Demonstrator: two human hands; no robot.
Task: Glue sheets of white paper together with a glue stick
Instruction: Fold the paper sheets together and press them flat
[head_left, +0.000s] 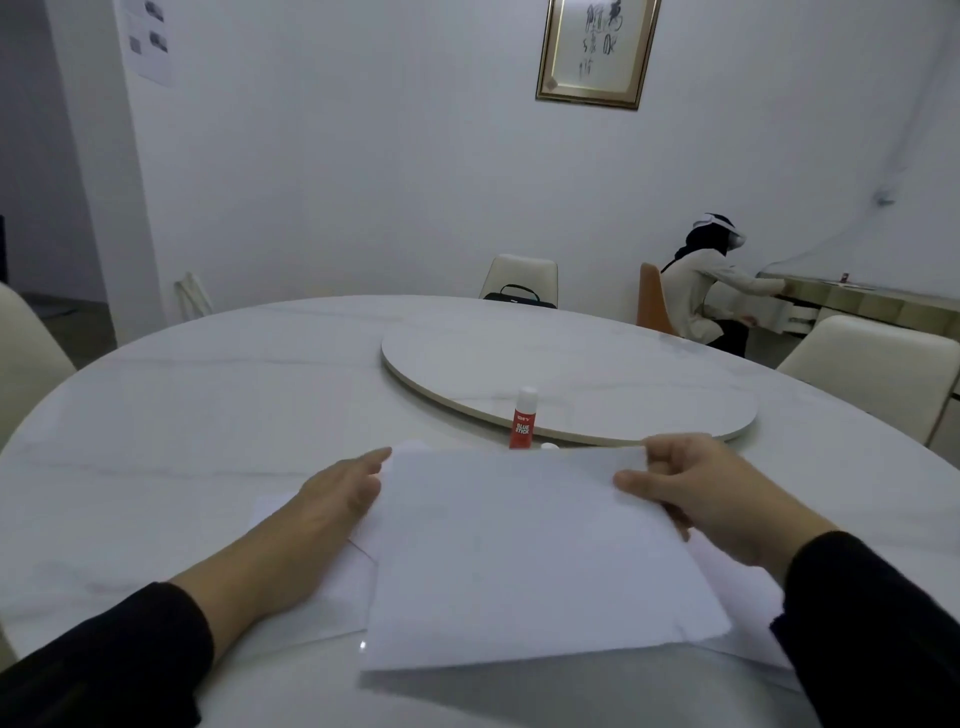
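Observation:
A white sheet of paper (524, 561) is lifted off the table, tilted toward me. My right hand (711, 493) pinches its far right corner between thumb and fingers. My left hand (337, 499) holds the sheet's left edge, its fingers partly hidden behind the paper. Other white sheets (311, 587) lie flat beneath on the table, sticking out at the left and right. A red and white glue stick (523, 419) stands upright just beyond the lifted sheet, uncapped. Its small white cap (549, 446) lies beside it.
The round white marble table (182, 415) carries a turntable disc (571, 374) right behind the glue stick. Cream chairs stand around the table, one with a black bag (517, 295). A person (711, 291) sits at a side counter at the far right.

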